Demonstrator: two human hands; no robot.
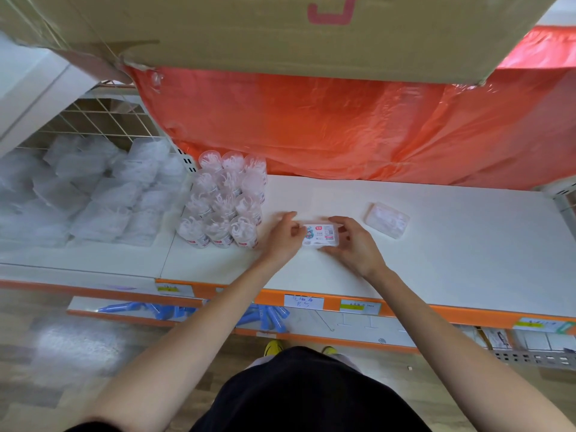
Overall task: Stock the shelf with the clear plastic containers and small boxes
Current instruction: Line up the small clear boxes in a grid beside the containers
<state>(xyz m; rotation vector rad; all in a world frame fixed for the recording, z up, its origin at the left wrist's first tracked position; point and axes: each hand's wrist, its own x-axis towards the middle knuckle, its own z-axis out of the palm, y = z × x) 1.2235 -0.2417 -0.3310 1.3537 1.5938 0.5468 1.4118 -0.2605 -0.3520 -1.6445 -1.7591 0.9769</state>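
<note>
A small clear box with a printed label (321,235) lies flat on the white shelf (452,260), near its middle. My left hand (285,235) pinches the box's left end and my right hand (352,241) curls round its right end and front edge. A second clear box (386,219) lies alone on the shelf to the right, tilted. To the left stands a tight block of several clear round containers (224,204) filled with white pieces.
Bagged white goods (93,194) fill the shelf's left section before a wire grid. An orange plastic sheet (358,126) hangs behind, under a large cardboard box (280,29). Price tags (304,302) line the orange shelf edge. Blue items (268,316) lie on the lower shelf.
</note>
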